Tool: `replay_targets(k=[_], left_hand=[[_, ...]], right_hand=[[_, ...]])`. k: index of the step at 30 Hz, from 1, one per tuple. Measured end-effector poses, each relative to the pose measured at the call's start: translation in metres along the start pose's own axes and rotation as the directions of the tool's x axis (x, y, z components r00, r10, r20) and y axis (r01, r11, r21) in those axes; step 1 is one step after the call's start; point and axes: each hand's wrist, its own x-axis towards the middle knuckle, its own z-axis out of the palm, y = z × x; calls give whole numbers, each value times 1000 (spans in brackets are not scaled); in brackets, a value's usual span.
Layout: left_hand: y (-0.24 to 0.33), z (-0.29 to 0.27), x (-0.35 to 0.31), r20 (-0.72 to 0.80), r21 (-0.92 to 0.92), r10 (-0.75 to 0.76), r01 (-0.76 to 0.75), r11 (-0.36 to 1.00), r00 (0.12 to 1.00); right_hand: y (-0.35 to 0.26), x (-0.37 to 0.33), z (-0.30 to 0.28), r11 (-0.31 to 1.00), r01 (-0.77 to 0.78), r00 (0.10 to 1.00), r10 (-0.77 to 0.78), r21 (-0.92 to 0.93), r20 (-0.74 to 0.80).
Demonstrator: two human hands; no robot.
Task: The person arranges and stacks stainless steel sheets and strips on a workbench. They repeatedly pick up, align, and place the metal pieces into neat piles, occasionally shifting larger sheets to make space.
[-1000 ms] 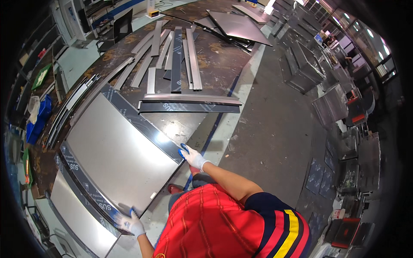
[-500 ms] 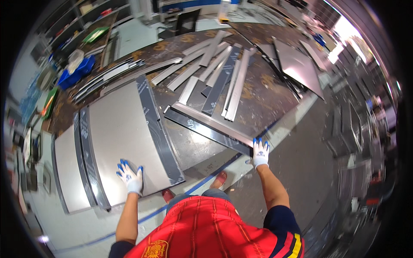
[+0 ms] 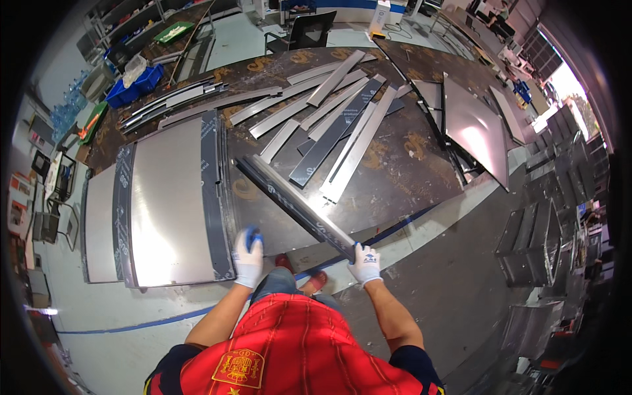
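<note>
My right hand [image 3: 366, 264], in a white glove with blue fingertips, grips the near end of a long metal channel [image 3: 296, 203]. The channel lies slanted across the near part of the dark table, its far end pointing up and left; dark film covers its side. My left hand [image 3: 247, 260], gloved alike, hovers beside the near right corner of a large sheet-metal panel [image 3: 172, 204]. Its fingers are slightly bent and apart, with nothing visible in them. Strips of dark film run along the panel's edges.
Several metal strips [image 3: 359, 148] lie fanned out mid-table [image 3: 421, 178]. Bundled profiles [image 3: 171, 102] and a blue bin [image 3: 135, 85] are at the far left. More panels [image 3: 471, 125] lie at the right end. A black chair [image 3: 304, 33] stands behind, and dark metal frames [image 3: 530, 243] stand at right.
My left hand has come off the panel and moved right. My right hand has drawn the channel's near end left and toward me, so it lies more steeply.
</note>
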Motion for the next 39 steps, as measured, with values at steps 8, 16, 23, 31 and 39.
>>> replay_targets(k=[8,16,23,31,39], left_hand=[[-29,142,-29,643,-293,-596,874,388,481],[-14,166,7,730,-557,-480,830,-6,487],[-33,149,43,812,-574,-313,770,-278,493],[-43,152,64,594,-701,-563,713,-11,575],[-55,164,81,716,-662,-447,725,-190,536]], right_hand=[[-31,16,-57,915,-54,963,-58,399,262],[-72,9,-88,566,-303,883,-135,767,449],[-95,31,-55,595,-84,963,-157,800,218],[-124,72,-53,716,40,982,-156,697,104],[-142,72,-81,907,25,918,-187,421,349]])
